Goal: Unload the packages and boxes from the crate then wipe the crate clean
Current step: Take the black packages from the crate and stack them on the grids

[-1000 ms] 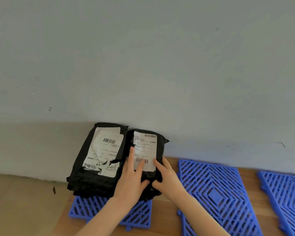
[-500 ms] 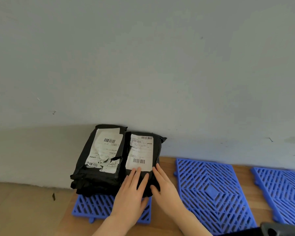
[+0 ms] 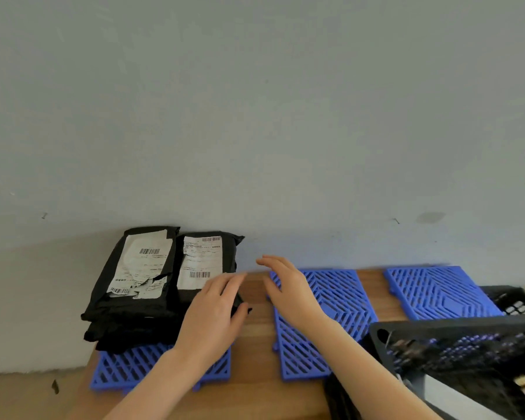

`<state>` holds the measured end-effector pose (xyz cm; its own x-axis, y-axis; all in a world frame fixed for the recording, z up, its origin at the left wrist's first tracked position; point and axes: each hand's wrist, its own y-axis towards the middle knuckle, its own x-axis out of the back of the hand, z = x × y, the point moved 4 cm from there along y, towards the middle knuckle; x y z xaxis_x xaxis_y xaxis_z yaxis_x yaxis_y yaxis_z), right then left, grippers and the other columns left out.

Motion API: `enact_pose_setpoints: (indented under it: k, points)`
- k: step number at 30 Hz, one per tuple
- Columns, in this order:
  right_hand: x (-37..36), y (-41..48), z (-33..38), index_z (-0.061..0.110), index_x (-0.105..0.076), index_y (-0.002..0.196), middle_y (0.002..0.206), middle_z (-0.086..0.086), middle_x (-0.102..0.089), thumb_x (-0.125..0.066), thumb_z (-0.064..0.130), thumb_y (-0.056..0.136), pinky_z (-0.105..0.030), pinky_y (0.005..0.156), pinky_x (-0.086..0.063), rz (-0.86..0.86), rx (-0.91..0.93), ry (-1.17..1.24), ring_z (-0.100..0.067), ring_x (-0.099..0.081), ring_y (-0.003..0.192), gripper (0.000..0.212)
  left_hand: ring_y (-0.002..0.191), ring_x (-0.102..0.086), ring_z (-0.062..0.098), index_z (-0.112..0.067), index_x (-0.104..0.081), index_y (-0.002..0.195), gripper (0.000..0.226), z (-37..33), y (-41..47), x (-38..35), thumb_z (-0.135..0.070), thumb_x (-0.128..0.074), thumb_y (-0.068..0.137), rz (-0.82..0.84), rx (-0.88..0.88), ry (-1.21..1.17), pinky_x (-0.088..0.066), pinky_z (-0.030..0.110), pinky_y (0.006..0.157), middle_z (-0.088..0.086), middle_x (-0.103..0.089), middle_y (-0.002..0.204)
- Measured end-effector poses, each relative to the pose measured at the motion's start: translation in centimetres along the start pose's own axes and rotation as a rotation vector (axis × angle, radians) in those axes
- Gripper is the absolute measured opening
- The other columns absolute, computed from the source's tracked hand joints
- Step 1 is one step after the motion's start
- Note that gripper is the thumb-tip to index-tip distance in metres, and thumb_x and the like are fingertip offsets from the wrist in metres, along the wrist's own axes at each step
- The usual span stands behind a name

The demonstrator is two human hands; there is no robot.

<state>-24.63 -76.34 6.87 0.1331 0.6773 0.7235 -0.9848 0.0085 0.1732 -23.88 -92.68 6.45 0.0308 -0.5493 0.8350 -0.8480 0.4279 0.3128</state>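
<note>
Two stacks of black packages with white labels stand side by side against the wall: the left stack [image 3: 134,286] and the right stack [image 3: 203,265], both on a blue grid mat [image 3: 125,368]. My left hand [image 3: 215,310] hovers with straight fingers at the right stack's front corner, holding nothing. My right hand [image 3: 285,283] is lifted over the middle blue mat [image 3: 331,301], fingers loose, holding nothing. The black perforated crate [image 3: 455,341] comes into view at the lower right, its inside mostly hidden.
A third blue mat [image 3: 437,292] lies at the right on the wooden surface [image 3: 255,334]. A pale wall [image 3: 255,131] rises right behind the packages. To the left, the floor [image 3: 28,395] lies lower than the wooden surface.
Both hands have come off the right package stack and drawn back to the right. The view swung right, bringing the black crate into the lower right corner.
</note>
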Motion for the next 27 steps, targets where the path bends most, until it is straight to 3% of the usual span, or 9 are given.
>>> enact_pose_setpoints:
  k: [2,4,8,12,15,21,25,27]
  points:
    - [3.5,-1.7,0.0,0.025,-0.056,0.128,0.129,0.009,-0.054,-0.050,0.014,0.097,-0.008,0.089,-0.040,-0.088,0.015,0.025,-0.007,-0.056,0.106,0.033,0.124,-0.050,0.011,-0.020,-0.050,0.139,0.049,-3.0,-0.1,0.0,-0.027,-0.063,0.092,-0.028,-0.053,-0.053,-0.040,0.021,0.097,-0.006,-0.055,0.132]
    - [6.8,-3.5,-0.5,0.025,-0.059,0.124,0.122,0.010,-0.057,-0.051,0.015,0.097,-0.022,0.084,-0.047,-0.157,0.008,0.024,-0.016,-0.061,0.092,0.030,0.121,-0.051,0.011,-0.020,-0.051,0.138,0.047,-6.2,-0.1,-0.4,-0.027,-0.063,0.092,-0.030,-0.106,-0.092,-0.039,0.019,0.095,-0.006,-0.056,0.130]
    - [12.7,-7.7,-2.9,0.022,-0.061,0.121,0.115,0.010,-0.058,-0.051,0.012,0.096,-0.015,0.086,-0.042,-0.255,-0.037,-0.012,-0.007,-0.057,0.101,0.029,0.122,-0.051,0.015,-0.018,-0.050,0.140,0.048,-12.8,-0.2,-2.0,-0.029,-0.060,0.095,0.016,-0.236,-0.124,-0.043,0.028,0.099,-0.002,-0.055,0.131]
    - [17.1,-13.3,-6.7,0.019,-0.062,0.123,0.116,0.006,-0.060,-0.052,0.014,0.096,-0.024,0.092,-0.048,-0.276,-0.123,-0.056,-0.005,-0.058,0.104,0.028,0.124,-0.047,0.011,-0.026,-0.045,0.143,0.052,-18.7,-0.8,-4.5,-0.033,-0.059,0.094,0.088,-0.331,-0.173,-0.042,0.024,0.099,-0.007,-0.051,0.135]
    - [19.3,-17.8,-9.7,0.019,-0.062,0.122,0.116,0.006,-0.060,-0.054,0.013,0.095,-0.020,0.090,-0.047,-0.232,-0.170,-0.124,-0.005,-0.058,0.102,0.029,0.125,-0.045,0.010,-0.028,-0.043,0.143,0.054,-22.7,-1.7,-7.0,-0.036,-0.059,0.092,0.200,-0.398,-0.187,-0.041,0.026,0.102,-0.010,-0.048,0.135]
    - [20.2,-24.8,-15.6,0.023,-0.056,0.129,0.123,0.004,-0.056,-0.061,0.021,0.088,-0.028,0.100,-0.041,0.050,-0.283,-0.265,-0.012,-0.052,0.115,0.041,0.136,-0.031,0.011,-0.033,-0.016,0.154,0.079,-28.4,-4.3,-12.7,-0.058,-0.054,0.090,0.508,-0.499,0.048,-0.036,0.028,0.107,-0.012,-0.031,0.150]
    - [18.7,-27.2,-18.1,0.026,-0.037,0.144,0.141,0.004,-0.044,-0.075,0.036,0.077,-0.030,0.109,-0.031,0.371,-0.284,-0.302,-0.016,-0.037,0.130,0.078,0.137,-0.033,0.018,-0.031,-0.007,0.156,0.094,-29.9,-5.8,-15.2,-0.065,-0.056,0.083,0.658,-0.501,0.249,-0.038,0.038,0.107,-0.006,-0.033,0.151]
    - [17.5,-28.2,-19.0,0.031,-0.018,0.151,0.153,0.004,-0.028,-0.081,0.044,0.067,-0.041,0.115,-0.024,0.560,-0.290,-0.327,-0.020,-0.026,0.139,0.106,0.140,-0.030,0.019,-0.030,-0.007,0.156,0.099,-30.2,-6.5,-15.9,-0.067,-0.058,0.080,0.677,-0.473,0.298,-0.034,0.039,0.110,-0.004,-0.030,0.154]
